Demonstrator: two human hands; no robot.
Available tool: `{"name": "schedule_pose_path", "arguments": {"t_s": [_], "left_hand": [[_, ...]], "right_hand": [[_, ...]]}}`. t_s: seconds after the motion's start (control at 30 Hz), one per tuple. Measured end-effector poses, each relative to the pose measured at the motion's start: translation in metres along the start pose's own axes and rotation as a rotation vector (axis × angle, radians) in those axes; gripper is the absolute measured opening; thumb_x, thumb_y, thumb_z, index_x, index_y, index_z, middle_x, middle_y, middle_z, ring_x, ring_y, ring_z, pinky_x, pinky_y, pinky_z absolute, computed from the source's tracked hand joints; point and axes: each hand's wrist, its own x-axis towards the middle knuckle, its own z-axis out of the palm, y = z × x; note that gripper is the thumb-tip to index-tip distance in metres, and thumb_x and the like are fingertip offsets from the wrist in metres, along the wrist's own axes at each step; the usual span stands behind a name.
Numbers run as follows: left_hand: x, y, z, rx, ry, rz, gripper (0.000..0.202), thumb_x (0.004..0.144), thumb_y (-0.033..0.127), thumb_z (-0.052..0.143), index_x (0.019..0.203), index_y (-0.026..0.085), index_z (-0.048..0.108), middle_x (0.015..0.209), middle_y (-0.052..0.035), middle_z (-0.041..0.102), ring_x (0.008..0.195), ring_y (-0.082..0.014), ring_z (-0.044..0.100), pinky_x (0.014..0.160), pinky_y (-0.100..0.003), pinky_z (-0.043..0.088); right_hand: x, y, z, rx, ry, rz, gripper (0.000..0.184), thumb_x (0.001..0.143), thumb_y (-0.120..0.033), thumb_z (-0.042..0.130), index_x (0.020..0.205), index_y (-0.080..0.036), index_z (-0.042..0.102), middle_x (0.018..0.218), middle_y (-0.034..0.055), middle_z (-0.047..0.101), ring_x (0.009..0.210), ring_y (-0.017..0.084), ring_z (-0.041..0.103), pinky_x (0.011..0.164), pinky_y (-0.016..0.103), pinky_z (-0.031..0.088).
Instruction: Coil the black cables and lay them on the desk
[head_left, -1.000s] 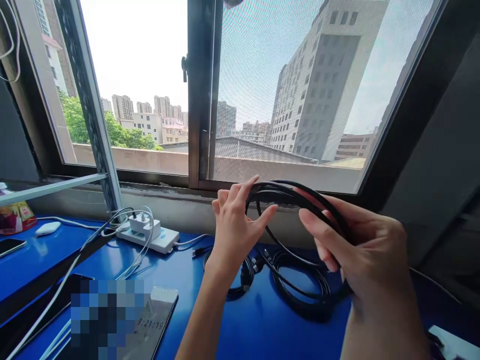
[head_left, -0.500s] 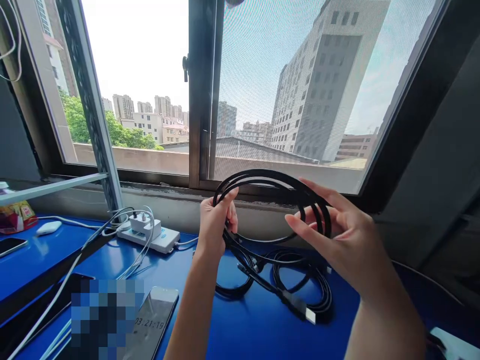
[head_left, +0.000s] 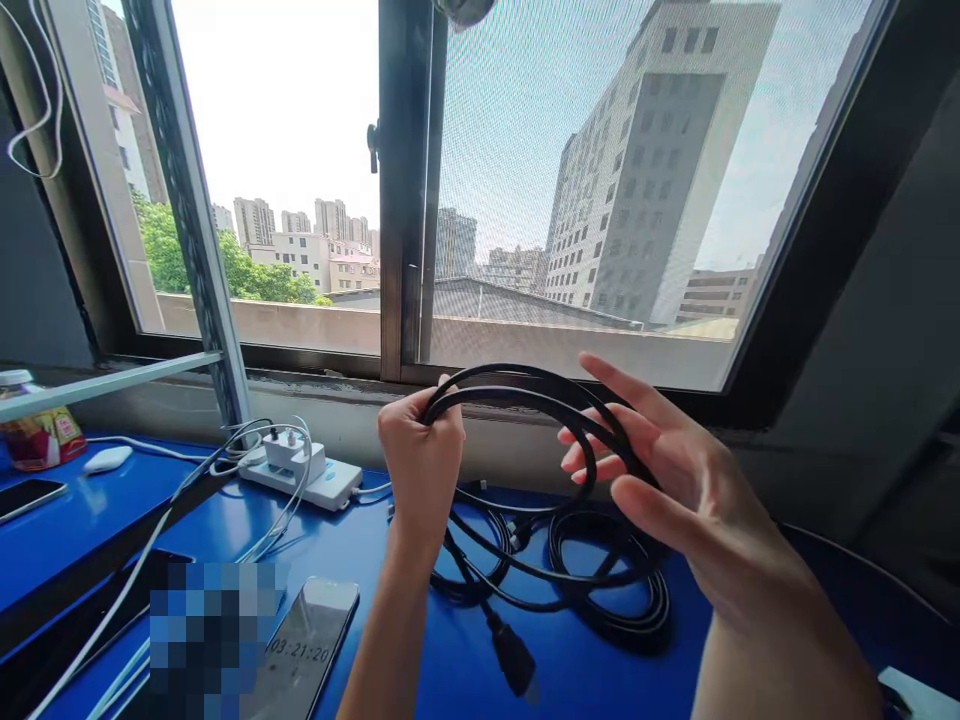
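Note:
My left hand [head_left: 424,440] is closed in a fist around the gathered loops of a black cable [head_left: 517,393], held up above the table. Its loops arch to the right, toward my right hand [head_left: 686,480]. That hand is open, fingers and thumb spread around the right side of the loops; whether it touches them is hard to tell. From the held cable a black plug [head_left: 514,658] hangs low, its tip blurred. Behind and below, a coiled black cable [head_left: 656,615] lies on the blue table [head_left: 600,690], with another black coil [head_left: 457,590] to its left.
A white power strip [head_left: 341,485] with adapters and white cords stands at the left, near the window wall. A phone [head_left: 311,640] showing a clock lies in front of it. A metal frame post [head_left: 191,220] rises at the left, and a bottle [head_left: 45,435] stands beyond.
My left hand has turned over and tightened into a fist on the loops. My right fingers have spread wider. The hanging plug has swung left and now points down.

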Motion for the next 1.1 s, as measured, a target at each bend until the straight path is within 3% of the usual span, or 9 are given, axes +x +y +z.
{"name": "schedule_pose_path", "arguments": {"t_s": [0.07,0.2,0.47,0.63,0.73,0.8,0.9,1.0,1.1], "left_hand": [[0.001,0.003,-0.002,0.067,0.004,0.005,0.04,0.067,0.02,0.05,0.032,0.019,0.031,0.034,0.0058,0.022,0.037,-0.0053,0.022,0.042,-0.024,0.018],[0.0,0.004,-0.003,0.076,-0.046,-0.083,0.041,0.07,0.026,0.049,0.033,0.02,0.032,0.034,0.0056,0.022,0.036,-0.0057,0.021,0.04,-0.025,0.018],[0.001,0.005,-0.01,-0.169,-0.165,-0.261,0.043,0.059,0.045,0.057,0.033,0.022,0.032,0.032,0.007,0.024,0.031,-0.0032,0.017,0.034,-0.022,0.013],[-0.008,0.01,0.006,-0.26,-0.395,-0.433,0.043,0.064,0.042,0.054,0.033,0.022,0.032,0.028,0.0075,0.024,0.026,-0.0034,0.019,0.031,-0.02,0.015],[-0.011,-0.003,0.024,-0.234,-0.508,-0.456,0.042,0.074,0.032,0.05,0.036,0.021,0.038,0.03,0.0049,0.034,0.029,-0.0066,0.038,0.037,-0.018,0.031],[-0.014,-0.016,0.034,-0.179,-0.618,-0.486,0.038,0.078,0.03,0.051,0.042,0.018,0.048,0.037,0.0025,0.046,0.038,-0.0093,0.051,0.046,-0.019,0.039],[-0.02,-0.032,0.041,-0.012,-0.828,-0.584,0.045,0.082,0.043,0.05,0.045,0.018,0.053,0.04,0.0005,0.052,0.037,-0.0114,0.051,0.044,-0.022,0.039],[-0.026,-0.039,0.041,0.09,-1.19,-0.678,0.066,0.086,0.062,0.034,0.041,0.018,0.054,0.039,-0.0031,0.052,0.037,-0.0133,0.049,0.048,-0.026,0.042],[-0.027,-0.042,0.039,-0.046,-1.514,-0.675,0.079,0.085,0.07,0.021,0.051,0.015,0.065,0.048,-0.0054,0.06,0.053,-0.0172,0.061,0.064,-0.029,0.048]], "right_hand": [[-0.004,-0.002,0.002,0.0,-0.029,-0.026,0.085,0.068,-0.066,0.069,0.14,-0.026,0.048,0.099,0.0086,0.068,0.078,0.02,0.067,0.066,0.03,0.057],[-0.01,-0.01,0.016,-0.105,0.05,0.026,0.063,0.079,-0.054,0.062,0.136,-0.03,0.052,0.104,0.0071,0.069,0.076,0.018,0.068,0.061,0.027,0.057],[0.003,-0.016,0.025,-0.168,0.127,0.075,0.031,0.069,-0.042,0.07,0.09,-0.02,0.074,0.049,-0.001,0.059,0.037,0.012,0.055,0.037,0.018,0.046],[0.008,0.003,0.015,0.056,0.192,0.233,0.045,0.064,-0.061,0.072,0.071,-0.017,0.071,0.029,-0.0075,0.033,0.02,0.008,0.032,0.021,0.017,0.026],[0.005,0.005,0.005,0.155,0.253,0.228,0.044,0.059,-0.057,0.078,0.076,-0.016,0.073,0.026,-0.0081,0.031,0.018,0.007,0.027,0.019,0.017,0.022],[0.003,0.001,0.001,0.182,0.324,0.174,0.04,0.059,-0.051,0.08,0.08,-0.017,0.075,0.025,-0.009,0.03,0.017,0.008,0.027,0.02,0.018,0.024],[0.001,-0.005,0.004,0.192,0.45,0.077,0.033,0.063,-0.044,0.079,0.082,-0.018,0.076,0.024,-0.0103,0.027,0.017,0.007,0.026,0.02,0.018,0.025],[-0.001,-0.01,0.015,0.176,0.546,0.01,0.027,0.069,-0.039,0.076,0.085,-0.018,0.077,0.028,-0.0091,0.033,0.019,0.006,0.027,0.021,0.017,0.024],[-0.003,-0.016,0.028,0.152,0.582,-0.002,0.025,0.071,-0.036,0.075,0.088,-0.018,0.077,0.029,-0.0094,0.034,0.02,0.005,0.029,0.023,0.017,0.026]]}}
